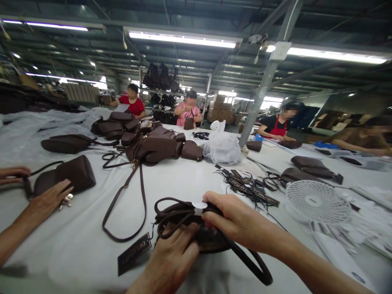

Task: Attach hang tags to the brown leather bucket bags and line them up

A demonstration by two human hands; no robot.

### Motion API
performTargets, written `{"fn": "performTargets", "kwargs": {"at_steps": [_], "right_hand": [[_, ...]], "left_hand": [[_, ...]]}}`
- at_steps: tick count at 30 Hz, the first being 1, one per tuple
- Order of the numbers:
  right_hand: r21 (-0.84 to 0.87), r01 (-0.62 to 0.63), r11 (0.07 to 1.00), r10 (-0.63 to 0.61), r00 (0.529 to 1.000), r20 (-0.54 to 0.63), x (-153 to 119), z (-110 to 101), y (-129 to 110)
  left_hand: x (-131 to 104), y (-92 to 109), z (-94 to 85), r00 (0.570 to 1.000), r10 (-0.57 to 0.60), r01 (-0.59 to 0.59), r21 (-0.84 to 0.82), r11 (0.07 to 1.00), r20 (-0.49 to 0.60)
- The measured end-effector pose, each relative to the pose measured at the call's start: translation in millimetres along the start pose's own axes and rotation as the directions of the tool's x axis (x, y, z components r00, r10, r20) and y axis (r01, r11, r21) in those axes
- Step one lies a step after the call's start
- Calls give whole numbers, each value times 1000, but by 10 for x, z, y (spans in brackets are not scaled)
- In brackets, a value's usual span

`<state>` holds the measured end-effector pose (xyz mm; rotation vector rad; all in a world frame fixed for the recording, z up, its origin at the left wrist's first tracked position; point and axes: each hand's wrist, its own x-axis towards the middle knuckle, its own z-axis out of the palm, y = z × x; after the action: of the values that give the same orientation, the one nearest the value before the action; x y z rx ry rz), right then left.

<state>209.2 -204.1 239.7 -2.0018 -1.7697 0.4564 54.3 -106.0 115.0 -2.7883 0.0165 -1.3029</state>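
A dark brown handbag (214, 241) lies on the white table right before me, its strap (174, 201) gathered in loops with a white band (198, 211) around them. My right hand (235, 218) pinches the gathered strap beside the band, thumb on top. With bent fingers, my left hand (174, 257) grips the near side of the bag; its fingertips are partly hidden under the strap loops. One long strap loop hangs out to the right, below my right wrist. A black hang tag (134, 253) with gold lettering is tied on at the left and rests on the table.
Brown bags (156, 147) are heaped ahead, beside a white plastic bag (222, 145). Loose black tags (248, 185) and a white fan (318, 202) lie to the right. At left, a co-worker's hands (50, 200) handle another bag. Several people work farther off, near a metal post (260, 96).
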Motion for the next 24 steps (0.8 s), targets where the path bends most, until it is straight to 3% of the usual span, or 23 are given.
{"fn": "performTargets", "kwargs": {"at_steps": [6,9,13,16,18,21,24], "right_hand": [[-168,0,986,-6,999,-34,40,80,155],[-248,4,969,-22,997,-68,106,102,267],[-256,95,962,-83,995,58,128,196,334],[-308,85,948,-44,990,137,127,257,349],[-278,112,954,-68,984,165,146,250,356],[-75,204,976,-180,952,248,217,181,373],[17,200,980,-193,919,344,340,113,391]], "left_hand": [[30,39,6,992,52,-32,-169,985,115],[52,16,14,992,57,-35,-184,982,113],[74,-36,49,996,34,-20,-165,986,79],[91,-62,85,996,38,-25,-154,988,81],[99,-77,106,997,28,-17,-145,989,75],[97,-101,124,998,18,-9,-158,987,54],[79,-113,122,998,25,-16,-164,986,53]]}}
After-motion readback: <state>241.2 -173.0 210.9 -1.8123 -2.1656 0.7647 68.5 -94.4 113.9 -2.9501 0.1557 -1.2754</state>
